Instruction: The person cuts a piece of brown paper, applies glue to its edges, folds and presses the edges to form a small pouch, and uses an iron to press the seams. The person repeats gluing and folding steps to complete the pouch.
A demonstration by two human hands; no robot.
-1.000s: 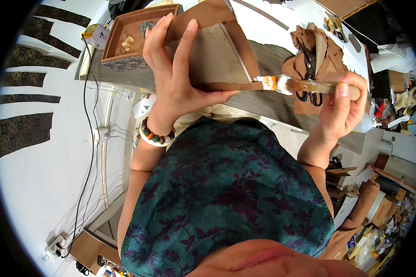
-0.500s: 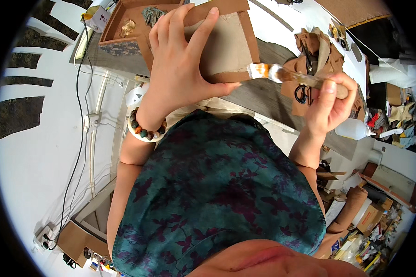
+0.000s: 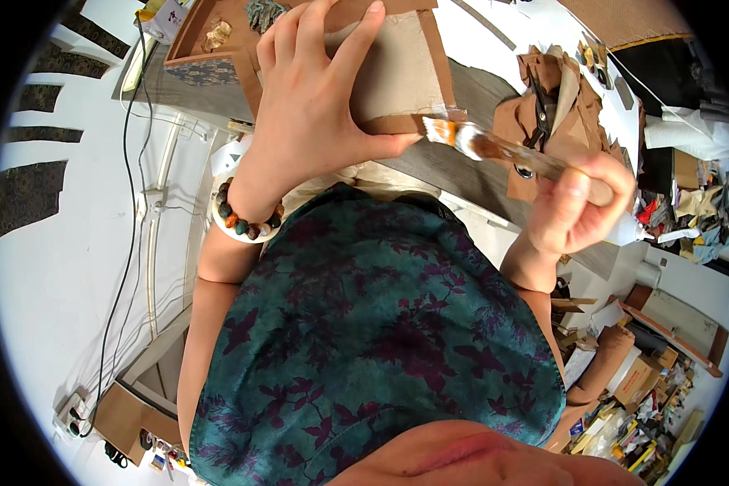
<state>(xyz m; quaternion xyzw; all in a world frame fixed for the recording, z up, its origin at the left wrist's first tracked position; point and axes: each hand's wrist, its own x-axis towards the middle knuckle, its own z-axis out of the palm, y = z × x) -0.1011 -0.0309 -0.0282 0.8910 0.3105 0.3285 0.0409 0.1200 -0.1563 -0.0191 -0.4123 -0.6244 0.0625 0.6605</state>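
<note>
Fingers spread wide, my left hand [image 3: 308, 113] lies across a fabric-faced panel [image 3: 401, 77] with brown borders. Its thumb stretches along the panel's near edge. A beaded bracelet [image 3: 247, 223] circles that wrist. In my closed right hand [image 3: 579, 202] is a flat paintbrush [image 3: 506, 150] with a wooden handle. White and orange stuff coats the brush's head, which is at the panel's near right corner, by my left thumb tip. A wet, shiny smear shows on the brown border there. Whether the bristles touch the border is hard to tell.
Beyond my left hand stands an open brown box [image 3: 206, 71] with patterned sides. Black scissors [image 3: 540, 113] lie on brown fabric scraps [image 3: 563, 81] at the right. A translucent bottle [image 3: 621, 231] is near the table's right end. Black cables [image 3: 134, 194] hang down the left side.
The brush has moved slightly down and left along the panel's near edge, with my right hand lower. A shiny smear now shows at the corner. My left hand keeps its spread pose.
</note>
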